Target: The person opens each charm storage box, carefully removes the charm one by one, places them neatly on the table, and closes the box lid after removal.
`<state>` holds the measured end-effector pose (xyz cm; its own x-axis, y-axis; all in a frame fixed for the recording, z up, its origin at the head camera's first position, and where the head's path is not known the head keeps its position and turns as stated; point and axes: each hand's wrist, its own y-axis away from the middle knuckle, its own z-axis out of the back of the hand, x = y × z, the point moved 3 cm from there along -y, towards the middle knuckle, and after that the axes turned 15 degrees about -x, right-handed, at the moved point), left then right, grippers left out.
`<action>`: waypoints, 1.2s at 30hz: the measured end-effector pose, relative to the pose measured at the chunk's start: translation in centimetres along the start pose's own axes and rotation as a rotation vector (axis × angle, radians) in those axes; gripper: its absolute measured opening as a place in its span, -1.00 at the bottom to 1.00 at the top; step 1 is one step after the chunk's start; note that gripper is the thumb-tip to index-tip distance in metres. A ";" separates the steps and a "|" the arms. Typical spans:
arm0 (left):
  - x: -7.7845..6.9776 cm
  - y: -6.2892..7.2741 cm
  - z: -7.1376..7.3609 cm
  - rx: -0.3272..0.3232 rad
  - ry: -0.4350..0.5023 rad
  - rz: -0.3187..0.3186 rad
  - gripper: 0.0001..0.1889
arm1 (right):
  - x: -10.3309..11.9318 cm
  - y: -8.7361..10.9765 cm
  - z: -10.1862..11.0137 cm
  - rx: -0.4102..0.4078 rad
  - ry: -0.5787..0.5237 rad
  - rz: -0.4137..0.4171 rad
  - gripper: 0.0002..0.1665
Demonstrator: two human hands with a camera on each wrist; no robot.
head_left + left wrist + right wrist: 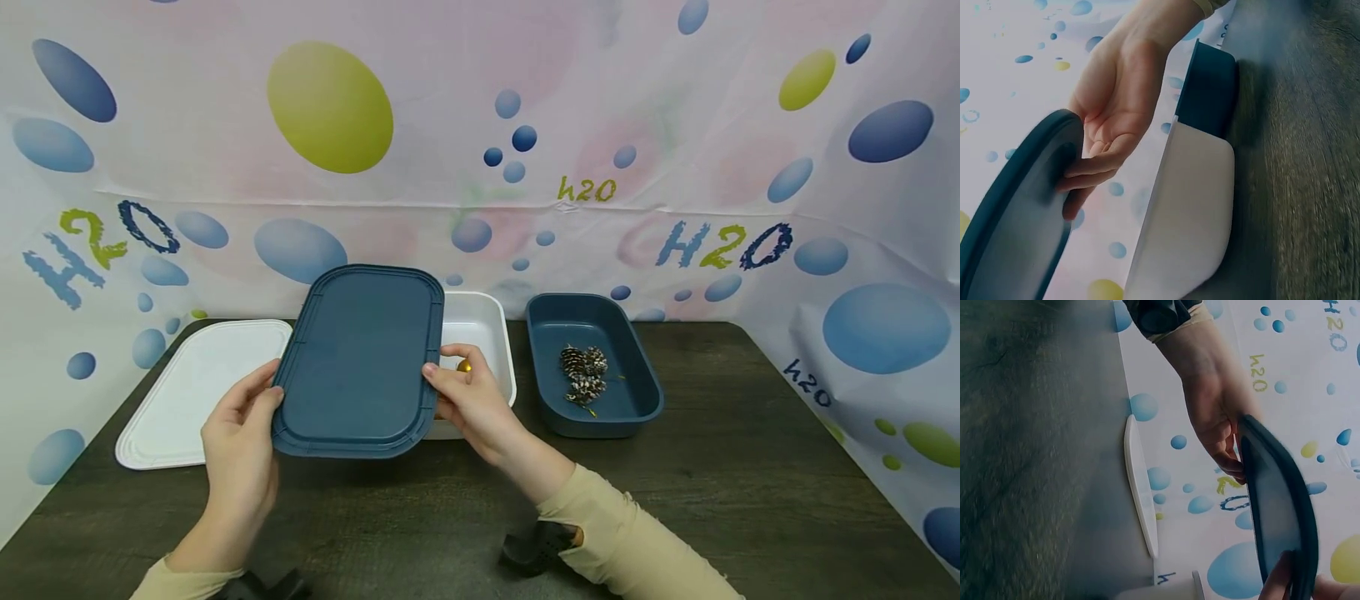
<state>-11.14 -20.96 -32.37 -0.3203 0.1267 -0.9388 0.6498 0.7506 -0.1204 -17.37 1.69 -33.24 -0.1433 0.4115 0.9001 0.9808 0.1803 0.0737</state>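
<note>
A dark blue rectangular lid (358, 362) is held up, tilted, above the table. My left hand (243, 437) pinches its left edge, thumb on the upper face; the right wrist view shows this hand (1213, 419) from below. At the opposite edge my right hand (476, 408) grips the lid between thumb and fingers, and in the left wrist view its fingers (1088, 175) lie on the underside. Behind the lid stands a white box (491, 333), partly covered, with a small gold ball (464, 365) visible in it.
On the right, a dark blue box (648, 400) contains several pine cones (585, 383). A white lid (180, 400) lies flat at the table's left side. The dark wooden table (720, 483) ends at a printed backdrop (450, 167).
</note>
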 end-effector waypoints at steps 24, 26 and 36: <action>1.3 -3.1 4.8 -0.222 0.155 0.230 -0.76 | -2.9 1.2 -2.5 0.136 0.093 -0.033 -0.36; 1.6 -3.3 5.1 -0.233 0.148 0.249 -0.77 | -3.1 1.3 -2.6 0.140 0.118 -0.023 -0.35; 2.7 -4.3 5.9 -0.239 0.002 0.345 -0.73 | -3.7 2.1 -3.1 0.187 0.153 0.006 -0.28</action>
<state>-10.70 -27.66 -36.31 -0.1136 0.3980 -0.9103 0.5412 0.7932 0.2792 -14.37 -2.24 -35.08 -0.1022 0.2751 0.9560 0.9379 0.3469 0.0004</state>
